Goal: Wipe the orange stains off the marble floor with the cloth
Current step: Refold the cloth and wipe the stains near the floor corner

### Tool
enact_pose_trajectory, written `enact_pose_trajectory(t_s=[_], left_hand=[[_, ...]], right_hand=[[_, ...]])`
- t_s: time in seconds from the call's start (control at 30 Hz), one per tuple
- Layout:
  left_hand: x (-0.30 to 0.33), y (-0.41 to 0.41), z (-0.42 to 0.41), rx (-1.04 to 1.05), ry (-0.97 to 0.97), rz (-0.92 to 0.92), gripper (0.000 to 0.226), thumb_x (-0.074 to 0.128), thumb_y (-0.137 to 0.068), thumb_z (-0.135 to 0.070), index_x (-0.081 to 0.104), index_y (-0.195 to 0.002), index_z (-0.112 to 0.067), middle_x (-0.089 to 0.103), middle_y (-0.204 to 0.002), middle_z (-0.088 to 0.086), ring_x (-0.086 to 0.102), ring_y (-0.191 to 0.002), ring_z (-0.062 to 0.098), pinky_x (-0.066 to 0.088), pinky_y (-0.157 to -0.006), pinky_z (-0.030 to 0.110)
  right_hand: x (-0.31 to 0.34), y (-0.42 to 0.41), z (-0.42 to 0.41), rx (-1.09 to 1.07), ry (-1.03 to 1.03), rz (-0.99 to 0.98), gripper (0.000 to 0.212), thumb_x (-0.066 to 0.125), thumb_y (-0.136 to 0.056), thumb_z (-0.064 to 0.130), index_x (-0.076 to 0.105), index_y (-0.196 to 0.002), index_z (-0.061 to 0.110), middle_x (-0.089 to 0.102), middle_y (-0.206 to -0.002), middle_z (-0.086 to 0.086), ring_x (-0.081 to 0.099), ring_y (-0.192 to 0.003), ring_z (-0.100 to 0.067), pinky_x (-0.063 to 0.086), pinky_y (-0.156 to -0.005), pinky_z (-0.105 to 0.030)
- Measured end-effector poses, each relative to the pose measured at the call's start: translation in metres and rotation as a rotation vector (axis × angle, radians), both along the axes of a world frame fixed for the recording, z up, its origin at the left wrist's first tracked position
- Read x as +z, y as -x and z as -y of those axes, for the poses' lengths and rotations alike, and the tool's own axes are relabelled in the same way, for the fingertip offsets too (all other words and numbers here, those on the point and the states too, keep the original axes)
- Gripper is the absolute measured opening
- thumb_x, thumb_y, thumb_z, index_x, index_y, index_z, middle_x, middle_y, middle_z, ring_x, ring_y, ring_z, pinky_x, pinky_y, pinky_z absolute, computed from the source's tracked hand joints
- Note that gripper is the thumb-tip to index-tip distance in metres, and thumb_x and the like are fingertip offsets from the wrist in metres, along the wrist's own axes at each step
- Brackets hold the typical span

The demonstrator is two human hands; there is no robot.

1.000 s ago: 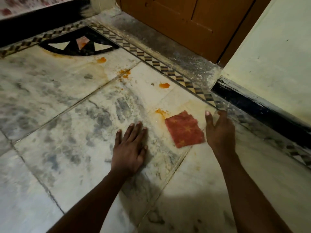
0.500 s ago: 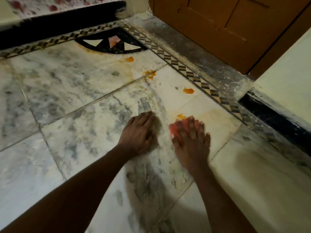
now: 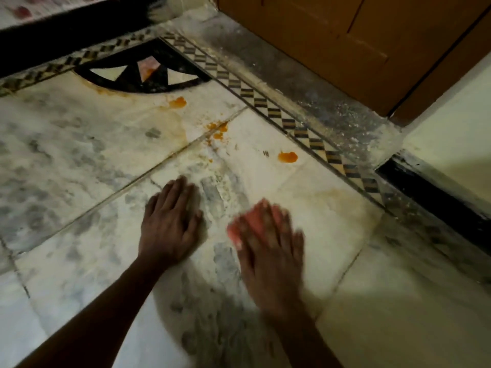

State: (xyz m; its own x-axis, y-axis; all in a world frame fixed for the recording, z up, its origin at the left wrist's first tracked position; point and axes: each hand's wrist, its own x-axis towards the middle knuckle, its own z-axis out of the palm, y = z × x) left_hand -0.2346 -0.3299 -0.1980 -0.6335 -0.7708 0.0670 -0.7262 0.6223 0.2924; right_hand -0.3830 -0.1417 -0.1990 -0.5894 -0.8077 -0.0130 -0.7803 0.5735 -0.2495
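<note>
While the left hand (image 3: 170,224) lies flat on the marble floor (image 3: 79,160), fingers straight and close together, the right hand (image 3: 268,248) presses a red cloth (image 3: 251,220) against the floor just beside it, at its 3 o'clock. The right hand is blurred; its fingers look straight and slightly spread over the cloth, not curled round it. Only the cloth's far edge shows, past the fingertips and at the thumb side.

Orange stains noted on the floor:
- one blot (image 3: 287,156) at 12 o'clock from the cloth, well apart from it, near the checkered border (image 3: 265,102);
- a cluster of small spots (image 3: 218,130) at 11 o'clock from the cloth, straddling a tile joint;
- one blot (image 3: 177,102) farther out at 11 o'clock, just below the black fan inlay (image 3: 138,73);
- a faint orange rim along the inlay's curved edge.

A pale yellowish smear marks the tile at 2 o'clock from the cloth. A wooden door (image 3: 345,43) stands beyond the border, with a dusty grey sill (image 3: 305,86) at its foot.
</note>
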Motion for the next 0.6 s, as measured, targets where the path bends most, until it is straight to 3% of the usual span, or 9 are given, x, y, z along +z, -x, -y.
enact_pose_trajectory(t_s=[0.07,0.13,0.27,0.37,0.5,0.6], left_hand=[[0.002,0.002,-0.001,-0.004,-0.014,0.008,0.072,0.031,-0.102,-0.057,0.038,-0.162,-0.02,0.026,-0.174,0.004,0.028,-0.159,0.028,0.027,-0.125,0.051],[0.0,0.002,-0.001,0.006,-0.015,0.006,0.07,0.033,-0.103,-0.055,0.037,-0.163,-0.02,0.024,-0.174,0.004,0.025,-0.16,0.026,0.025,-0.126,0.051],[-0.004,0.003,0.002,0.0,0.006,-0.011,0.068,0.041,-0.102,-0.051,0.038,-0.162,-0.019,0.026,-0.174,0.004,0.025,-0.16,0.027,0.022,-0.127,0.05],[-0.002,0.003,0.003,-0.003,0.002,-0.03,0.068,0.041,-0.101,-0.051,0.041,-0.161,-0.018,0.027,-0.174,0.006,0.027,-0.159,0.028,0.024,-0.126,0.052],[0.002,0.003,0.004,-0.007,-0.009,-0.047,0.068,0.041,-0.1,-0.049,0.045,-0.158,-0.015,0.03,-0.172,0.008,0.032,-0.157,0.031,0.027,-0.124,0.054],[0.002,0.002,0.001,-0.006,-0.018,-0.046,0.068,0.041,-0.1,-0.049,0.045,-0.159,-0.014,0.029,-0.172,0.009,0.03,-0.158,0.031,0.026,-0.125,0.054]], right_hand=[[0.004,-0.003,-0.045,-0.036,0.013,0.005,0.05,0.034,-0.105,0.064,0.027,-0.154,0.068,0.009,-0.177,0.017,0.006,-0.166,-0.023,0.013,-0.128,-0.064],[0.001,0.033,-0.054,-0.233,-0.038,0.037,0.052,0.029,-0.104,0.066,0.022,-0.156,0.068,0.007,-0.178,0.016,0.005,-0.166,-0.025,0.01,-0.128,-0.066],[-0.005,0.1,0.041,-0.579,-0.054,0.113,0.062,0.009,-0.099,0.069,0.007,-0.161,0.062,-0.008,-0.179,0.005,-0.011,-0.164,-0.034,0.002,-0.126,-0.07],[0.0,0.065,0.089,-0.355,-0.058,0.08,0.06,0.026,-0.103,0.06,0.015,-0.162,0.059,-0.01,-0.179,0.003,-0.015,-0.163,-0.036,0.002,-0.127,-0.069],[0.01,-0.016,0.003,0.044,-0.076,0.03,0.053,0.039,-0.103,0.063,0.03,-0.155,0.065,0.004,-0.178,0.015,-0.002,-0.166,-0.026,0.008,-0.129,-0.06],[0.011,0.037,-0.048,-0.27,-0.139,0.081,0.054,0.025,-0.103,0.068,0.024,-0.157,0.065,0.008,-0.179,0.011,0.004,-0.165,-0.031,0.017,-0.126,-0.065]])
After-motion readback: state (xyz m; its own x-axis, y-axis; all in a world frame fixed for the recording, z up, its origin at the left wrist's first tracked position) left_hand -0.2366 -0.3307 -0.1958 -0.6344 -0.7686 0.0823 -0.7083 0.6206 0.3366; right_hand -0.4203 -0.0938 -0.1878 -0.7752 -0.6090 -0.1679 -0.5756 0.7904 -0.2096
